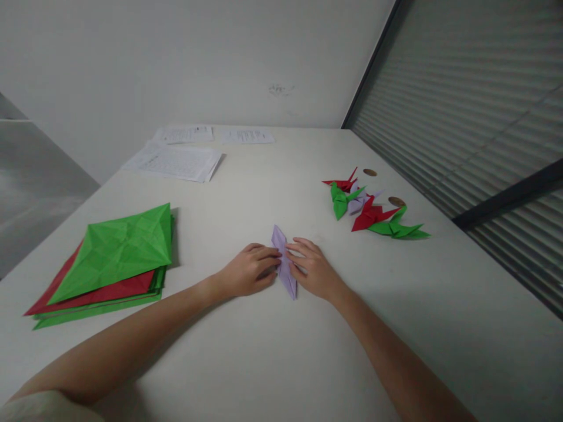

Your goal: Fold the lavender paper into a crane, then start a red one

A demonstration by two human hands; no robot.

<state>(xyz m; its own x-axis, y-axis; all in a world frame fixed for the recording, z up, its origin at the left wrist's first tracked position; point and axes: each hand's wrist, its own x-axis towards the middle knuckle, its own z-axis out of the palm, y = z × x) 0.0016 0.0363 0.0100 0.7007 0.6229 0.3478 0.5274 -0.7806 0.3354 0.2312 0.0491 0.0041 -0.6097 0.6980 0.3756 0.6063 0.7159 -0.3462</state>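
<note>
Here, just below centre frame, the left hand (251,271) and right hand (316,269), both half-open, touched a folded lilac origami paper (285,272); paper cranes (366,218) lay centre-right

Dim, greyish light; soft, faint shadows; slight haziness.

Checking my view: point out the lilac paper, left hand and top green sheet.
Lilac paper (284,263), head view: its midsection.
Left hand (250,271), head view: its back.
Top green sheet (119,252), head view: its creased centre.
</note>
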